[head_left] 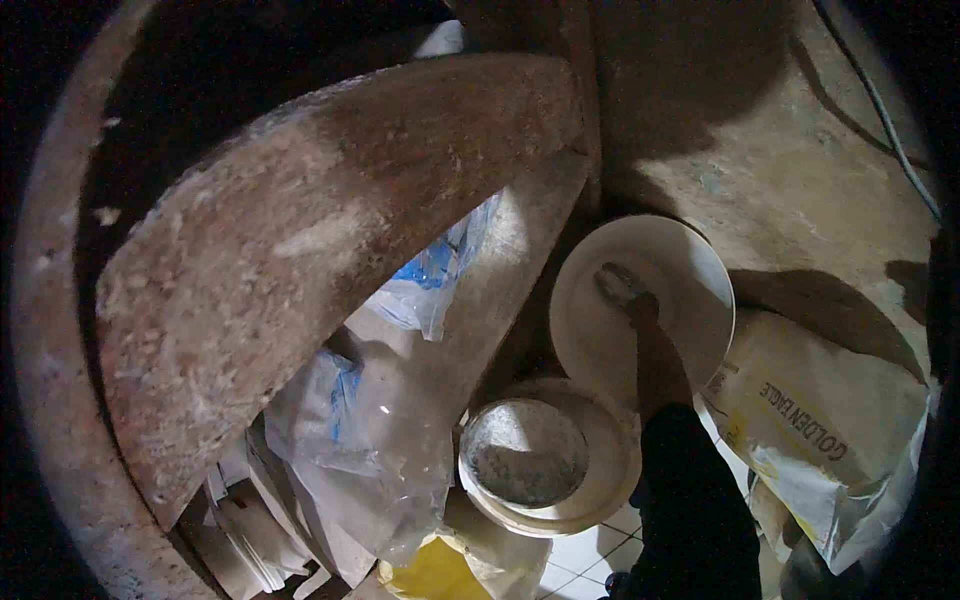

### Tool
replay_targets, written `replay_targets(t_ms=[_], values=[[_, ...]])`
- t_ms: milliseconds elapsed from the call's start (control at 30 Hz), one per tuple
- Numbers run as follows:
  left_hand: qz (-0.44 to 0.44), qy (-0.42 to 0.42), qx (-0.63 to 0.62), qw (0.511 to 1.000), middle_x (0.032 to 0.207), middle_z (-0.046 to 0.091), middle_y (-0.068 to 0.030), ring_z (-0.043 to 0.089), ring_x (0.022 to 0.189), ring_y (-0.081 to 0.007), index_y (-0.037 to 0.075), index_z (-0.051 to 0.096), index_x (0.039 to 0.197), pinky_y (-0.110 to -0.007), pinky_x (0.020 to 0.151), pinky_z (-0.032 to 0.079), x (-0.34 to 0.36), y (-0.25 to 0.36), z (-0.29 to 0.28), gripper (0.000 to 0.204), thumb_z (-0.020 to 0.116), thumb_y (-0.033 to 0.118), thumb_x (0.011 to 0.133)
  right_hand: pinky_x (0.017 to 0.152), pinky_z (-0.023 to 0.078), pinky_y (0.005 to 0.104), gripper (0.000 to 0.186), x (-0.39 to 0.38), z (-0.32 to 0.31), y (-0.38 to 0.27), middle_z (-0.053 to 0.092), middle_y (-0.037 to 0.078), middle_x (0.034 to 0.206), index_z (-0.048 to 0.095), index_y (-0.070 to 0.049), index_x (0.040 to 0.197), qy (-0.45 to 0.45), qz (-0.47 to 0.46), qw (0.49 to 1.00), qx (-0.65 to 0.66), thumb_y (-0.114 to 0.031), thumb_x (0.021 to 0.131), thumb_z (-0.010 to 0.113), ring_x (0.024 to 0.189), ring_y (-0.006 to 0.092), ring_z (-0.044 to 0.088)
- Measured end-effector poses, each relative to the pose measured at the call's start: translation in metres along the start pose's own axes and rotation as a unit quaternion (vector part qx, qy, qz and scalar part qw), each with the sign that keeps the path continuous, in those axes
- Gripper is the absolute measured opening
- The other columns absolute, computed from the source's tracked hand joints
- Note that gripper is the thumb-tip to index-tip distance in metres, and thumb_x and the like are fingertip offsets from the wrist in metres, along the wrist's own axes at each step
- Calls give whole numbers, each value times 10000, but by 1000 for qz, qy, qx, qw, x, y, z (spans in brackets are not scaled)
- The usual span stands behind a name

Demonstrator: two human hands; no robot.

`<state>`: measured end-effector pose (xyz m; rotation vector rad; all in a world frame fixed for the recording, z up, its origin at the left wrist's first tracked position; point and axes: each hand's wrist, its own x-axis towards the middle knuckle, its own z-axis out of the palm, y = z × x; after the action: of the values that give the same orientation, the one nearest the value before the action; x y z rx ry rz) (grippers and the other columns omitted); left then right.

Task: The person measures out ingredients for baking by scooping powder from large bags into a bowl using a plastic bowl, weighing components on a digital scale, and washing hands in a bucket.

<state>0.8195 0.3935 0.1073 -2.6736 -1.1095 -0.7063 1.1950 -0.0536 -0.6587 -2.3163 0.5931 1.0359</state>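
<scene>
My right hand [627,290], at the end of a dark-sleeved arm, reaches down into a round white tub [712,262]. The hand looks small and pale grey at the fingers. Whether it is curled round a small scoop or only coated with powder, I cannot make out. Just below that tub stands a second whitish bucket [618,455], holding a round grey bowl [528,455] with a dusty, pale surface, partly in shadow. My left hand is out of sight.
A thick, rough-edged brown slab [300,215] fills the left. Clear plastic bags [385,430] lie beneath it, beside pale flat pieces [262,540]. A white printed sack [830,410] leans at right. A yellow bag [435,570] sits low, near white tiles [580,560]. A cable [880,105] runs upper right.
</scene>
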Motion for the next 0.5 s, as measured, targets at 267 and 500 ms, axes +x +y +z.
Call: replay_targets(t_ms=[267,500], values=[[2,-10,7,1000,1319,398,-236,431,1199,-336,21,252,1380,-381,976,381,2,0,4,544,381,339,958,910,439,405,356,59,4,45,524,216,1142,506,75,1138,336,-314,883,90,-152,867,469,1085,332,513],[26,-22,-28,999,1318,403,-231,439,1197,-326,32,239,1385,-369,971,390,23,1,29,532,388,316,962,912,428,421,439,51,-4,57,517,244,1134,509,51,1115,469,-231,829,-201,-245,801,588,1078,343,517]])
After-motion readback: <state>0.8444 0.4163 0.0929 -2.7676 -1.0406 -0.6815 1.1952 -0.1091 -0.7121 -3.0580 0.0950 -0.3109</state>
